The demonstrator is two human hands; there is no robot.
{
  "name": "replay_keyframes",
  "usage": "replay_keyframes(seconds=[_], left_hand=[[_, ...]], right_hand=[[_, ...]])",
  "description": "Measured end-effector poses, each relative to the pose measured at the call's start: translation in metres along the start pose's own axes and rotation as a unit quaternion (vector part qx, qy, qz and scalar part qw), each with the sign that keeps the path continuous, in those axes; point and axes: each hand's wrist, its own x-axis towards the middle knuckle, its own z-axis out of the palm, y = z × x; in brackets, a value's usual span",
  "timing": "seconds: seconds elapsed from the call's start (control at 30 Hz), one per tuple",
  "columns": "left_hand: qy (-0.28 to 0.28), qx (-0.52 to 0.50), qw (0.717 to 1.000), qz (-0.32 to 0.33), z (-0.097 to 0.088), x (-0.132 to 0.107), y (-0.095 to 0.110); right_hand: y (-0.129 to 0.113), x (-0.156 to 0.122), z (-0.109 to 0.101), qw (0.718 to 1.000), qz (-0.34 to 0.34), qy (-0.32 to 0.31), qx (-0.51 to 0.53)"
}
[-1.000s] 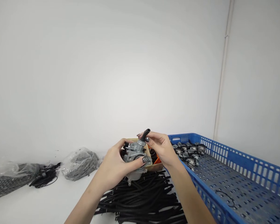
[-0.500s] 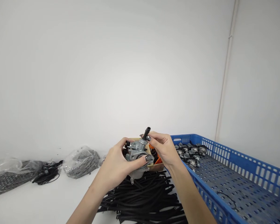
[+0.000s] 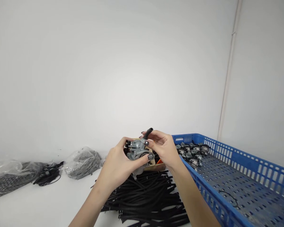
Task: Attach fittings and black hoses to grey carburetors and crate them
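Note:
My left hand (image 3: 119, 164) is wrapped round a silver metal carburetor (image 3: 136, 154), its thumb lying across the front face. A short black rubber cap (image 3: 148, 133) with a narrow spout sticks up from the carburetor's top, tilted to the right. The thumb and fingers of my right hand (image 3: 164, 148) close on the collar at the base of that cap. Below the carburetor lies a heap of black rubber hoses (image 3: 146, 198) with small clips at their ends. Part of the carburetor's left side is hidden behind my left fingers.
On the right stands a blue plastic crate (image 3: 227, 154) with several carburetors (image 3: 191, 154) in its far left corner. A small box (image 3: 156, 167) with orange inside sits behind my hands. Plastic-bagged parts (image 3: 82, 162) and black cables (image 3: 48, 175) lie at left against the wall.
Both hands and the carburetor have shifted slightly left. The black cap leans further right, and my right thumb has moved lower, to its base.

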Motion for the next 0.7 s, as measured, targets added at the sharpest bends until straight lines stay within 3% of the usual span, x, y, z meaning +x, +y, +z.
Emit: replay_keyframes(seconds=[0.1, 0.23, 0.37, 0.43, 0.57, 0.7], left_hand=[[-0.026, -0.013, 0.999, 0.020, -0.002, 0.004, -0.008], [-0.116, -0.115, 0.986, 0.041, -0.005, 0.015, -0.028], [-0.185, -0.327, 0.926, 0.026, 0.005, 0.023, -0.046], [-0.199, -0.422, 0.884, -0.038, 0.016, 0.023, -0.050], [-0.122, -0.502, 0.842, -0.157, 0.029, 0.025, -0.046], [-0.001, -0.558, 0.805, -0.204, 0.017, 0.028, -0.033]], right_hand=[[-0.001, -0.002, 0.004, 0.999, -0.017, 0.036, 0.005], [0.000, -0.002, 0.007, 0.997, -0.037, 0.059, 0.025], [0.008, 0.001, 0.009, 0.995, -0.022, 0.071, 0.059], [0.014, 0.004, 0.009, 0.995, -0.001, 0.072, 0.067], [0.027, 0.010, 0.004, 0.995, 0.040, 0.070, 0.055], [0.035, 0.015, -0.012, 0.997, 0.053, 0.057, -0.023]])
